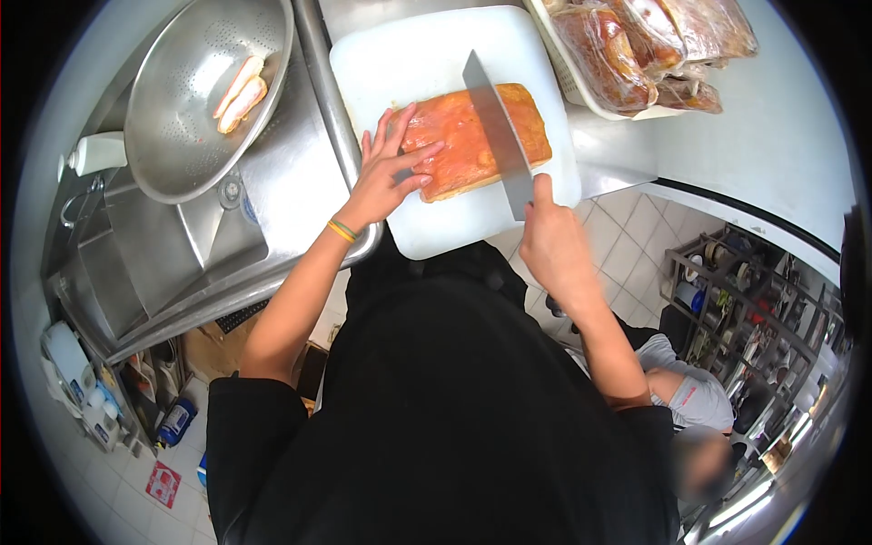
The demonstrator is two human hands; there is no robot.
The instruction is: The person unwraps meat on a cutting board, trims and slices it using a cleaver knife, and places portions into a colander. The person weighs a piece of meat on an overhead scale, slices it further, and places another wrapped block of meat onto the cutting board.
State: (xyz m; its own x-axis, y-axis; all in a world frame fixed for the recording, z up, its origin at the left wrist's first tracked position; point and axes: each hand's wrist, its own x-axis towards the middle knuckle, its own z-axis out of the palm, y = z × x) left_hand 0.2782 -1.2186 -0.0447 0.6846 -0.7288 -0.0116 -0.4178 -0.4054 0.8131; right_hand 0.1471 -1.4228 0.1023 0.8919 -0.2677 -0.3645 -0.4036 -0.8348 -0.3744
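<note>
A slab of reddish-orange meat [459, 136] lies on a white cutting board [409, 54]. My left hand [391, 168] rests at the slab's left end, fingers spread over its surface. In my right hand [554, 241] is the handle of a cleaver [500, 127], fingers wrapped round it. The broad blade crosses the slab right of its middle, its tip pointing away from me. Whether the edge has entered the meat I cannot tell.
A perforated steel colander [182, 100] with two meat pieces [241, 95] sits over the sink [136, 245] at left. Plastic-wrapped meat [636, 45] fills a white basket [570, 68] at upper right. Another person [686, 391] and a metal rack [745, 291] are at lower right.
</note>
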